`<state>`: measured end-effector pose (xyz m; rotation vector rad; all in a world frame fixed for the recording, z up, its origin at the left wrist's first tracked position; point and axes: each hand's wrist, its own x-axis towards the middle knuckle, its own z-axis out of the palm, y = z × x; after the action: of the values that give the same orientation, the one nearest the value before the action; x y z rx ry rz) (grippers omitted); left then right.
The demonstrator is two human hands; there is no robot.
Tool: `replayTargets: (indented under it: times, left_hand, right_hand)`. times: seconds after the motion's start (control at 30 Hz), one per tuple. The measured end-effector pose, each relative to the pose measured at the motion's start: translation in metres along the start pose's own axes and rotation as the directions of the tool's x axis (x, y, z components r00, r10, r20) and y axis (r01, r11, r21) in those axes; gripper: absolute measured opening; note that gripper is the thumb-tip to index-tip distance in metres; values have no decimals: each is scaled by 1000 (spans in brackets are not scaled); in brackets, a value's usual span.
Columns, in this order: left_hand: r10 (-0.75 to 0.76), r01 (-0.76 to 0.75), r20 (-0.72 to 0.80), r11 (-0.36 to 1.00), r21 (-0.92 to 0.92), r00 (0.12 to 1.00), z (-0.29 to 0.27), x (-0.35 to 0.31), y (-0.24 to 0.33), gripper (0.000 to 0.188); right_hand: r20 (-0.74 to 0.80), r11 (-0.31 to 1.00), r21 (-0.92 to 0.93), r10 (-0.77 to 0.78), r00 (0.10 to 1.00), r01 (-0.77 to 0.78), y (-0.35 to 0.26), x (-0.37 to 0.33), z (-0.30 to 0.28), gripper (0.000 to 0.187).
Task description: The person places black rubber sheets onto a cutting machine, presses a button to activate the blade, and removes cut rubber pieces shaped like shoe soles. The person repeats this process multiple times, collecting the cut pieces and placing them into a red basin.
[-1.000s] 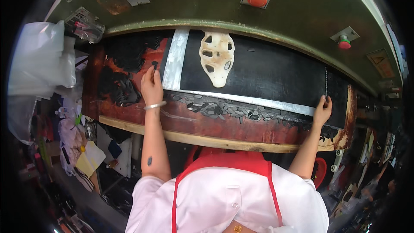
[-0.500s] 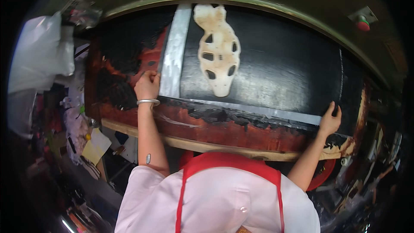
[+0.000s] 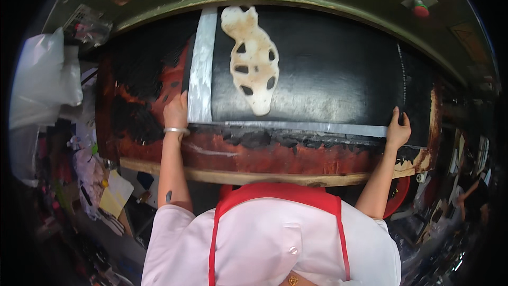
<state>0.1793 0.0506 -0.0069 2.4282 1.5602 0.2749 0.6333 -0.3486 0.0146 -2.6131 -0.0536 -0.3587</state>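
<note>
A large black sheet lies in front of me, with a silver band down its left side and a thin silver strip along its near edge. My left hand holds the sheet's near left edge beside the band; its fingertips are partly hidden there. At the near right corner, my right hand has thumb and fingers closed round the edge. A flat cream template with several cut-out holes rests on the sheet's left part, apart from both hands.
Under the sheet is a worn reddish work surface with torn black patches and a wooden front rail. Clear plastic bags hang at the left. On the machine panel behind sits a red push button. Clutter lies on both sides.
The whole view has shifted and turned slightly, so sheet and template appear further left. My left hand sits a little nearer the sheet's near corner. Both hands stay at the edges.
</note>
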Motion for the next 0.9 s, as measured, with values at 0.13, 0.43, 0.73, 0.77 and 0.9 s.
replayTargets:
  times: [0.13,0.43,0.73,0.77,0.9]
  left_hand:
    - [-46,46,4,996,-78,999,-8,-36,11,43]
    - [-28,28,-3,999,42,1000,-4,-81,-24,37]
    - [-2,1,-251,1000,-7,968,-62,-67,23,20]
    - [11,-47,-219,987,-156,976,-60,-69,36,23]
    - [226,-274,-232,941,-200,946,-30,-78,82,44]
  right_hand:
    - [-12,998,68,-2,1000,2,9,3,-5,58]
    - [-48,980,195,-20,999,29,32,-25,-13,45]
    - [-124,903,-284,-368,922,323,-2,-33,-27,42]
    - [-191,876,-184,-476,858,446,-22,-37,-29,44]
    - [265,764,594,-483,835,253,-126,-129,-23,62]
